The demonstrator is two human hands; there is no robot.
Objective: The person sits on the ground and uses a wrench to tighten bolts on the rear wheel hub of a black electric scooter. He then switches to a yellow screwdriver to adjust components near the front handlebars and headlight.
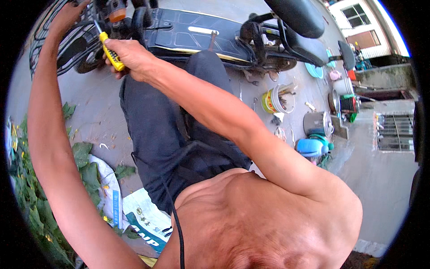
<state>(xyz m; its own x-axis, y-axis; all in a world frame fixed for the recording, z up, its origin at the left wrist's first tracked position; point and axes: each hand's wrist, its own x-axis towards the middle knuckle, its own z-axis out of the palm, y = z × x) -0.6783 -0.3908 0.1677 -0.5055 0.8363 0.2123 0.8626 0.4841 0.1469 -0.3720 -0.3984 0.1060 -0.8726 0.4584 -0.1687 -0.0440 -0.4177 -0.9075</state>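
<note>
My right hand (127, 58) is closed round the yellow handle of a screwdriver (105, 39). Its metal shaft points up and left toward the front of an electric scooter (199, 33). At the upper left, my left hand (68, 14) reaches to the black wire basket (39, 42) on the scooter's front. Its fingertips run to the edge of the picture, so their grip is hidden. An orange lamp (118, 16) sits just beyond the screwdriver, above the dark front wheel (87, 56). The screwdriver's tip is close to the basket's wires; whether it touches anything, I cannot tell.
Behind my left arm grow leafy plants (42, 215), beside a printed white sack (143, 215). Over on the right stand a bucket of tools (271, 99), a metal pot (317, 123), a blue container (309, 147) and a turquoise basin (314, 70).
</note>
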